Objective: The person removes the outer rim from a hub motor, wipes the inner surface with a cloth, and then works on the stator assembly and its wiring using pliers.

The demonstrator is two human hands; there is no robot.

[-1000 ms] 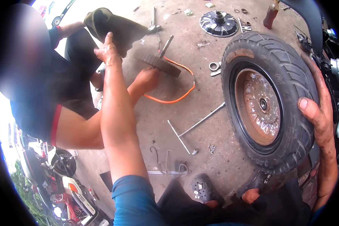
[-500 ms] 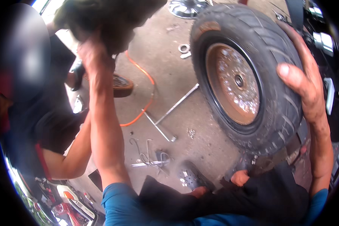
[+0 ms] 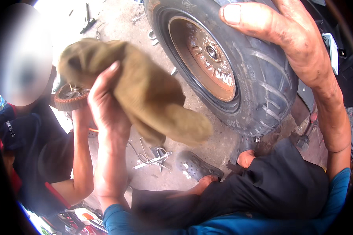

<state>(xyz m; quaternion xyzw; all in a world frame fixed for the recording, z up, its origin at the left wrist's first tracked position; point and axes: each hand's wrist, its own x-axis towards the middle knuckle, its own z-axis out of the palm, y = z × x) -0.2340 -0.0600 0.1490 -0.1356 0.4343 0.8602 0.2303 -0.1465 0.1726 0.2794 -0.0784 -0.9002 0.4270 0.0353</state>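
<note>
My left hand [image 3: 109, 107] grips a bunched brown cloth rag [image 3: 151, 88], which hangs over to the right and is blurred by motion. A scooter-type wheel stands upright on the floor in front of me, with a black tyre [image 3: 262, 84] and a rusty, flaking rim [image 3: 202, 58]. On the upper right of the tread rests my right hand [image 3: 288, 33], its thumb towards me and its other fingers partly out of view over the tyre, steadying it. Between rag and rim there is a gap.
At left a person in a dark shirt [image 3: 39, 145] holds a round, brown, ribbed-edge part [image 3: 72, 98]. Bent wire and metal tools [image 3: 152, 158] lie near my grey clog [image 3: 198, 166]. A dark tool [image 3: 88, 19] lies farther off; a motorcycle [image 3: 86, 217] stands at lower left.
The rag has swung down and right towards the wheel with my left hand. The wheel appears higher and nearer. The other person's ribbed part has come up beside my left hand.
</note>
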